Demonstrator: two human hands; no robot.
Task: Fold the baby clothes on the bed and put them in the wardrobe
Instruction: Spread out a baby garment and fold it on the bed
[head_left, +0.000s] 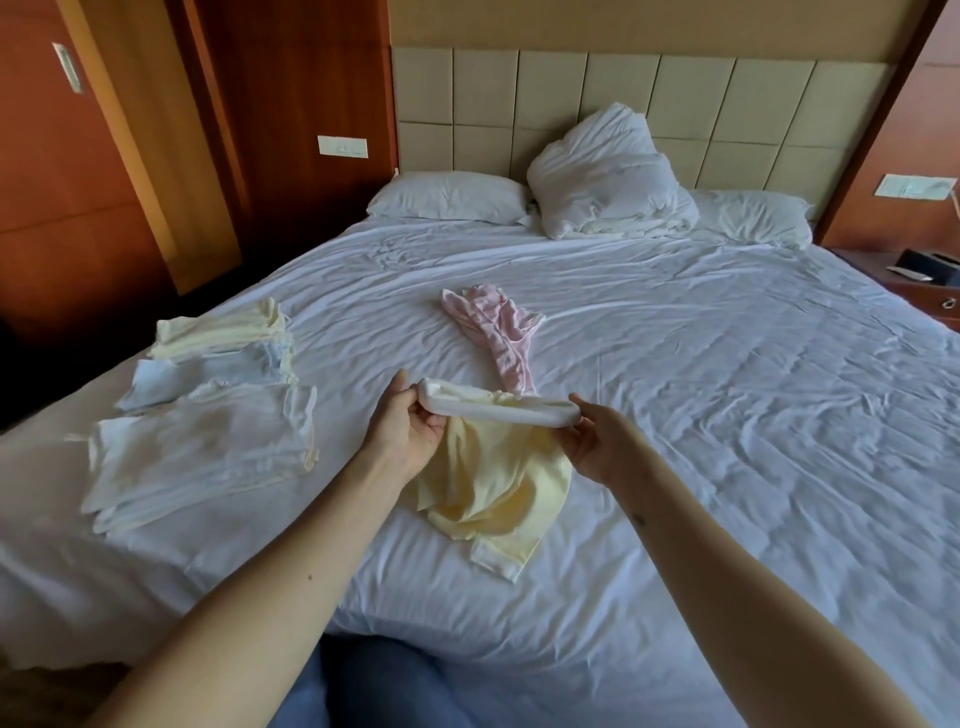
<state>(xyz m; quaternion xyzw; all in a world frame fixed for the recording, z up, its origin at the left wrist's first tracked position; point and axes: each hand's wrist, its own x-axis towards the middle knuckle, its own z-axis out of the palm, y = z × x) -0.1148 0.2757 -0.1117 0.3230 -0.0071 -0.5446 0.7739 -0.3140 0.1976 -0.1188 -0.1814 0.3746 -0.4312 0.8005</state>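
Step in hand: At the foot of a wide bed under a creased white sheet (727, 415), a person opens out a pale yellow cotton baby garment (493, 483) before folding it.
Left hand (410, 431): Thumb and fingers pinch one end of the garment's white ribbed waistband (498, 408).
Right hand (592, 447): Fingers clamp the other end, pulling the band taut between the two hands.
Garment: The yellow cloth hangs below the fingers, its lower part bunched on the sheet.
Awaiting folding: A crumpled pink baby garment (498, 327) lies just beyond the fingertips.
Folded: Flat piles of white, cream and pale blue baby clothes (208, 415) lie left of the left-hand fingers, well apart.
Next move: Probably laying the yellow piece flat and smoothing it, then doubling it over.
Wardrobe: The red-brown wooden door with a recessed handle (67, 182), far left, is likely it; it looks closed.
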